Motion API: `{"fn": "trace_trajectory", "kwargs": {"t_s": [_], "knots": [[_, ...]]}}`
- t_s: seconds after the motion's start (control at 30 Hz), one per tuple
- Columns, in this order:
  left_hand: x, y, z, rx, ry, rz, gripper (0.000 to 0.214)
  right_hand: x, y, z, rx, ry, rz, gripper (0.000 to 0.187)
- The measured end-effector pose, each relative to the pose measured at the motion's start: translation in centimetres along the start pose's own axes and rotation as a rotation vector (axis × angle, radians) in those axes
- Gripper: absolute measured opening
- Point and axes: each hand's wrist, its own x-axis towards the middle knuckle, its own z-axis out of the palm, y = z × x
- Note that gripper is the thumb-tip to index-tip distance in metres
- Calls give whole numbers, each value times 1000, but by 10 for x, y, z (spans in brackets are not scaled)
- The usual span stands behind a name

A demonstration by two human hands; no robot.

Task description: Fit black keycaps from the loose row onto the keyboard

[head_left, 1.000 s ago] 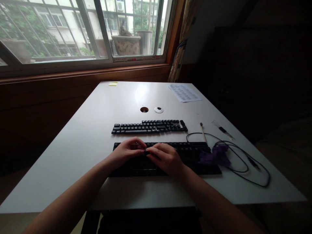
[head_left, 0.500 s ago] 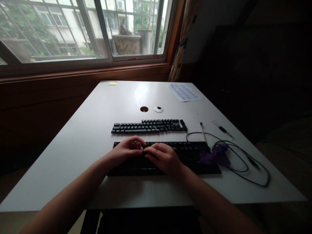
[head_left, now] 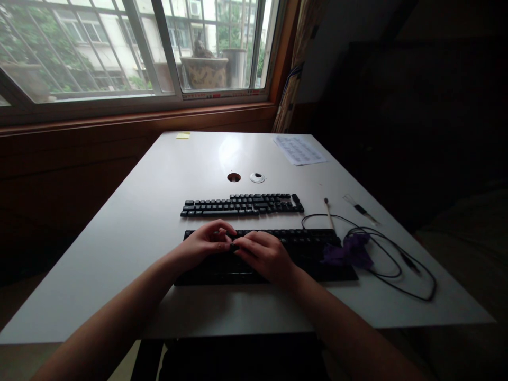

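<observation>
A black keyboard (head_left: 309, 248) lies near the front of the white table (head_left: 159, 222). Both of my hands rest over its left half. My left hand (head_left: 204, 246) has its fingers curled and pinched towards the right hand. My right hand (head_left: 264, 256) is curled too, and its fingertips meet the left hand's at a small dark piece (head_left: 234, 246) that looks like a keycap. Behind the keyboard, a set of black keycaps (head_left: 242, 205) lies in rows on the table.
A purple cloth (head_left: 349, 251) lies on the keyboard's right end, with a black cable (head_left: 397, 275) looped beside it. A thin brush (head_left: 328, 209), a small tool (head_left: 361, 209), a paper sheet (head_left: 299, 150), a yellow note (head_left: 183, 135) and a cable hole (head_left: 234, 177) with its cover (head_left: 257, 178) lie farther back.
Both hands stay together over the keyboard's left half; the fingers shift slightly. The view has moved a little.
</observation>
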Motion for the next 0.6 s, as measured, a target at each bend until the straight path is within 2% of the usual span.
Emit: {"fn": "trace_trajectory", "kwargs": {"t_s": [0.3,0.47,0.6], "knots": [[1,1,0,27,4,8,37,0,-1,1,-6,21,7,19],[-3,11,1,63,38,20,32,1,-2,-7,49,33,79,18],[-6,21,-6,275,155,161,23,0,5,-18,35,-28,151,16]]}}
